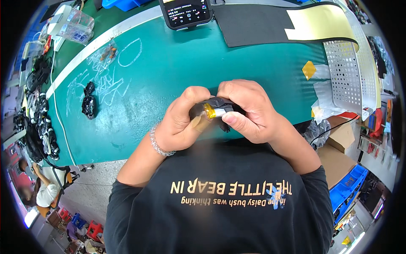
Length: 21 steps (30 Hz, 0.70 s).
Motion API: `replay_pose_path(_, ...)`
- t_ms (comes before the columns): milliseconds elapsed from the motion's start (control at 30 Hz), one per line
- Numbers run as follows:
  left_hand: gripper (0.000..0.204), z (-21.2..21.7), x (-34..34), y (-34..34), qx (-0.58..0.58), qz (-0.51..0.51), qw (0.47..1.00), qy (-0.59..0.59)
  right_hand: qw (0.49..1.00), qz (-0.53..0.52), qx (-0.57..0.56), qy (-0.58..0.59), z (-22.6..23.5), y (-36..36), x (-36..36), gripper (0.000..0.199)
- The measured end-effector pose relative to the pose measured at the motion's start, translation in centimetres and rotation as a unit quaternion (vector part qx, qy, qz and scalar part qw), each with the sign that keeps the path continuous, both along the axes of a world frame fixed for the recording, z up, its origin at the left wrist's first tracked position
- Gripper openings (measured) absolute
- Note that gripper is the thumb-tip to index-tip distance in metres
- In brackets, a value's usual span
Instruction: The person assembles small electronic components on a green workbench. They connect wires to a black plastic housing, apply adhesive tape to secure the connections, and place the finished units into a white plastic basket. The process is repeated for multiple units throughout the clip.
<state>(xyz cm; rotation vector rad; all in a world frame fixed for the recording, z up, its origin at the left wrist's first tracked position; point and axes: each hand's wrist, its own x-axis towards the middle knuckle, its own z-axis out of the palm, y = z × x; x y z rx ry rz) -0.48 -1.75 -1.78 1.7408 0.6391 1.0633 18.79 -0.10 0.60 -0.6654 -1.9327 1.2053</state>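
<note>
Both hands meet in front of my chest, over the near edge of a green table mat (177, 59). Between them is a black, soft-looking piece (220, 102) with a small silver pouch battery (217, 112) showing in it, wrapped in yellow tape at one end. My left hand (182, 120), with a clear coiled band at its wrist, grips the left end. My right hand (252, 111) is closed round the right end, its thumb against the silver part. A dark bit hangs below. The fingers' far sides and the underside of the piece are hidden.
A phone (187, 13) stands at the back, beside a black foam sheet (253, 27) with yellow backing. On the right is a perforated metal tray (344, 74). A black bundle (89, 103) and a small plastic bag (108, 53) lie left; cables (38, 122) crowd the left edge.
</note>
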Motion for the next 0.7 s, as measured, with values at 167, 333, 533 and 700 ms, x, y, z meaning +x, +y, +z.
replay_pose_path(167, 0.026, 0.6, 0.1, 0.4, 0.041, 0.057, 0.994, 0.084, 0.999, -0.029, -0.001, -0.035, -0.2, 0.5, -0.1, 0.027)
replay_pose_path(333, 0.025, 0.0, 0.7, 0.7, -0.002, 0.051, 0.999, 0.008, 0.998, -0.049, 0.022, -0.043, 0.1, 1.0, -0.1, 0.031)
replay_pose_path(533, 0.028, -0.2, 0.7, 0.8, 0.029, 0.029, 0.999, -0.004, 0.992, -0.092, 0.078, -0.042, -0.3, 0.6, -0.8, 0.031)
replay_pose_path(700, 0.037, -0.6, 0.6, 0.8, 0.068, 0.022, 0.997, 0.003, 0.989, -0.112, 0.091, -0.010, -0.7, 0.3, -1.4, 0.029)
